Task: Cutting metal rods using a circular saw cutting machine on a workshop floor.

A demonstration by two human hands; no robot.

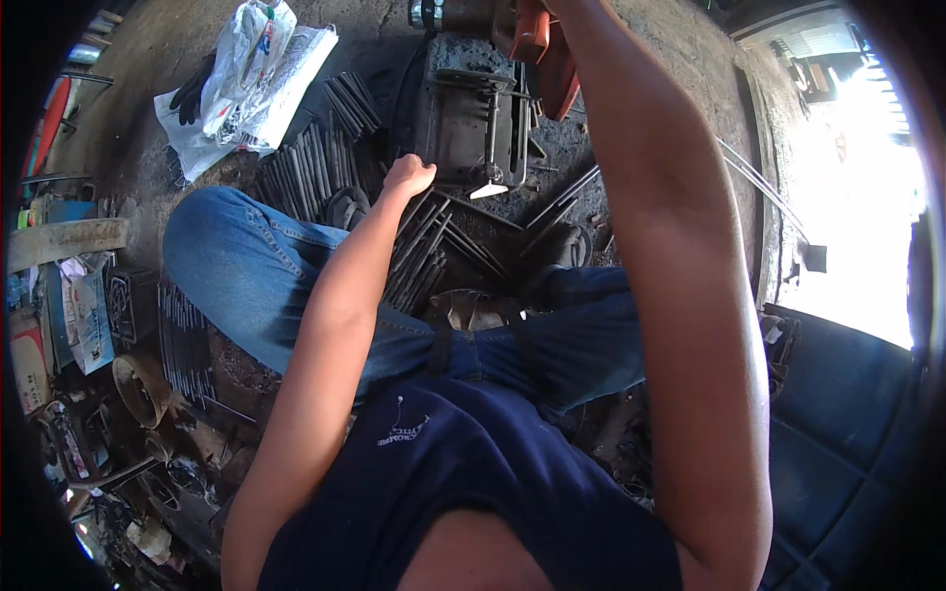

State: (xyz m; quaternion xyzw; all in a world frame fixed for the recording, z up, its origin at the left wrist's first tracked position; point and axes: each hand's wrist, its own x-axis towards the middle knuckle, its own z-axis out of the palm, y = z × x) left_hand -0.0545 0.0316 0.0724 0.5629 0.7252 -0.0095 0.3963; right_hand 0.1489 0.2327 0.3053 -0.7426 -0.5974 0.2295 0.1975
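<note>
Dark metal forms the machine (453, 153) I watch at upper centre, its base running lengthwise up and down the frame. Right of it I see the right forearm (616, 69); the right hand lies past the upper edge, so I cannot tell its grip. Slim rods (419, 258) lie bunched below the machine, slanting lower left to upper right. Beside the forearm sits an orange part (532, 37). Nearer the base, my left hand (408, 175) curls fist-like just left of it, contents hidden.
</note>
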